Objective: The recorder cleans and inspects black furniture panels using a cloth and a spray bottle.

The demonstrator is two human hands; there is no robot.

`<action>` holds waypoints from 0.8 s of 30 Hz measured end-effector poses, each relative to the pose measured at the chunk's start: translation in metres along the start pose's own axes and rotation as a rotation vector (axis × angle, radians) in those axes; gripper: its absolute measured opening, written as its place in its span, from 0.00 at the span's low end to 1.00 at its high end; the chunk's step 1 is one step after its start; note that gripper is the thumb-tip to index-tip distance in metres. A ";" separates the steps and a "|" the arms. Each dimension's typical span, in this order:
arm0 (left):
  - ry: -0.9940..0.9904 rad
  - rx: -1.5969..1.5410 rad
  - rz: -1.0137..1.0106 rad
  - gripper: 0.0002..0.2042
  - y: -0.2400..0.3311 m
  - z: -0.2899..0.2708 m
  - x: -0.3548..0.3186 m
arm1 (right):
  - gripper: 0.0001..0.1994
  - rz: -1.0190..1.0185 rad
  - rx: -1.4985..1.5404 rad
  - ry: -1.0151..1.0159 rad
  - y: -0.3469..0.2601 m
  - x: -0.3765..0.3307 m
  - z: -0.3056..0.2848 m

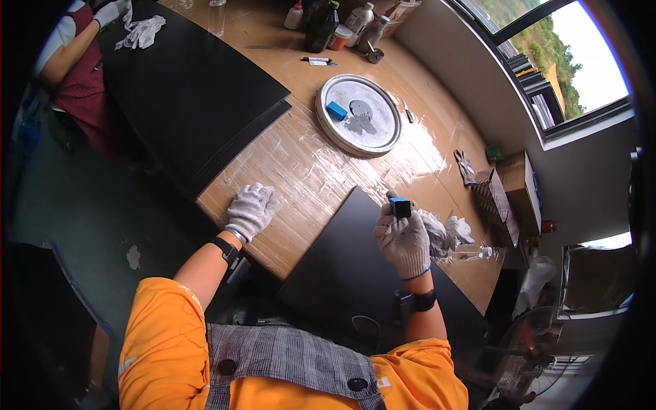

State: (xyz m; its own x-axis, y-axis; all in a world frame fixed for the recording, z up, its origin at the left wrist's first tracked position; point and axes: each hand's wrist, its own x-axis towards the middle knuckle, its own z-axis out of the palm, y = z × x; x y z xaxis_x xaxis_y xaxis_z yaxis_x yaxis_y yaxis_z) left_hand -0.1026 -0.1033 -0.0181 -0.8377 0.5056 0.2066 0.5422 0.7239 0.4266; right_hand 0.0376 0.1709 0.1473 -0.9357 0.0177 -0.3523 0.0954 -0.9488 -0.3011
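Observation:
My right hand [403,242], in a whitish knit glove, is raised above a dark flat panel [335,242]. Its fingers are closed on a small blue block with a black face [400,207]. My left hand [251,210], also gloved, rests on the near edge of the wooden table [273,160] with its fingers curled in and nothing showing in them. Farther off, a round pale lid-like tray [379,134] holds another blue block [336,111] beside a dark wet patch.
Large black panels [184,75] cover the table's left side, where a person in a red apron [85,89] stands. Bottles [321,27] line the back. Crumpled cloths [447,232], a loose glove [465,167] and a cardboard box [523,181] lie at right; a fan [529,348] stands lower right.

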 end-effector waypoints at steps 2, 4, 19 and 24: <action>0.083 -0.052 0.008 0.12 0.009 -0.010 -0.020 | 0.21 0.039 -0.006 0.008 0.004 -0.004 -0.005; 0.059 -0.400 -0.173 0.10 0.017 -0.020 -0.050 | 0.21 0.098 -0.014 0.009 0.006 -0.006 -0.011; -0.685 -1.102 -0.980 0.26 0.128 -0.020 -0.206 | 0.24 0.287 -1.540 -0.118 0.101 0.038 -0.011; -0.340 -1.380 -1.135 0.22 0.150 0.010 -0.226 | 0.26 0.446 -1.460 -0.347 0.151 0.039 -0.016</action>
State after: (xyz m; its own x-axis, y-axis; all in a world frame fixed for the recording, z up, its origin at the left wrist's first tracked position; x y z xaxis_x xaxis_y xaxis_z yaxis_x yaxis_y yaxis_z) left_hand 0.1688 -0.1044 -0.0098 -0.5762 0.2907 -0.7639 -0.8032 -0.0282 0.5951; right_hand 0.0206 0.0338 0.0738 -0.7532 -0.4366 -0.4919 0.4170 0.2613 -0.8705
